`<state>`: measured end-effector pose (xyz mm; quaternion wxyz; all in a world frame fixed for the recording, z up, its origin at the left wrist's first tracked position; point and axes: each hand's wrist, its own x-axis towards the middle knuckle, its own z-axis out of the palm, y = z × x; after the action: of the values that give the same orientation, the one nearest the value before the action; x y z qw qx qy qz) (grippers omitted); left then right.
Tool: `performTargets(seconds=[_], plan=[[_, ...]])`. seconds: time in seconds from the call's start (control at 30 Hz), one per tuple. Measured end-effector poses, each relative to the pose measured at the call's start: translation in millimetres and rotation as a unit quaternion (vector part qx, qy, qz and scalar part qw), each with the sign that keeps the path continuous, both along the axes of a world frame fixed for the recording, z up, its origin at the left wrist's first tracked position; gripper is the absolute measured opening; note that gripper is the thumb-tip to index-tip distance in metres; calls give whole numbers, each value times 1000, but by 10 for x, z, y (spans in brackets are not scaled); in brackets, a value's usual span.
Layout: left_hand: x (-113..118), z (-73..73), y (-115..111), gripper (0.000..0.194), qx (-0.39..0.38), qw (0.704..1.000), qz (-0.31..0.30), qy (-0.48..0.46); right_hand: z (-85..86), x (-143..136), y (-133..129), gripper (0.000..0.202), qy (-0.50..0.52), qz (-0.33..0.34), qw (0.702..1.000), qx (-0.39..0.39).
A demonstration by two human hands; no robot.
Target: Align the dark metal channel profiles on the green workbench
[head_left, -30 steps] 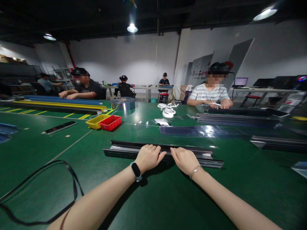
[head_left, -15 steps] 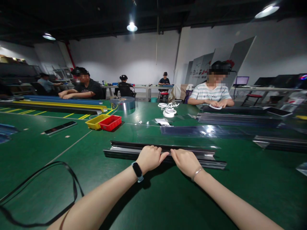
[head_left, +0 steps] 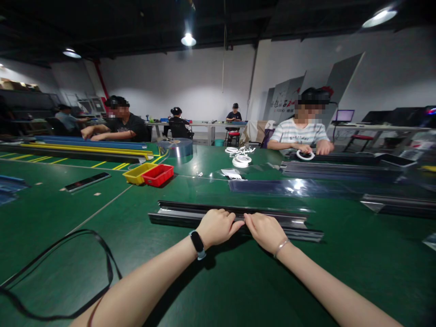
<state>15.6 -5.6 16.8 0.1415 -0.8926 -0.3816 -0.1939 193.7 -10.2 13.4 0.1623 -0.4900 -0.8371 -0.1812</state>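
Observation:
A long black channel-shaped profile (head_left: 180, 220) lies crosswise on the green table, with a shiny clear strip along its inside. My left hand (head_left: 218, 225) is closed over its middle, fingers bent into the channel and thumb pointing right along the near wall. Close beside it, my right hand (head_left: 265, 230) is also closed on the profile, its thumb and fingertips pressed at the middle. The two thumbs nearly meet. What lies under my fingertips is hidden.
Beyond the profile lie clear plastic sheet (head_left: 272, 186), white tape rolls (head_left: 241, 161), a yellow bin (head_left: 136, 174) and a red bin (head_left: 158, 175). A phone (head_left: 87, 181) and black strap (head_left: 105, 254) are at left. Across the table, a person in a striped shirt (head_left: 299, 131) handles a white ring.
My hands stay on the profile with only a slight shift. Across the table, the person in the striped shirt has raised the white ring upright and moved their hands apart.

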Motion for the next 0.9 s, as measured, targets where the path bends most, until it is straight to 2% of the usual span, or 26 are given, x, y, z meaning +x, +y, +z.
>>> performTargets(seconds=[0.13, 0.33, 0.53, 0.73, 0.9], plan=[[9, 13, -2, 44, 2, 1000, 8, -18, -32, -1, 11, 34, -41, 16, 999, -4], [19, -20, 15, 50, -4, 1000, 21, -10, 11, 5, -5, 40, 33, -15, 999, 10], [26, 8, -17, 47, 7, 1000, 16, -22, -7, 12, 3, 36, -41, 5, 999, 2], [31, -7, -3, 48, -3, 1000, 4, -1, 63, 11, -5, 40, 27, -3, 999, 20], [22, 1, 12, 47, -6, 1000, 6, -2, -9, 4, -1, 36, -26, 22, 999, 14]])
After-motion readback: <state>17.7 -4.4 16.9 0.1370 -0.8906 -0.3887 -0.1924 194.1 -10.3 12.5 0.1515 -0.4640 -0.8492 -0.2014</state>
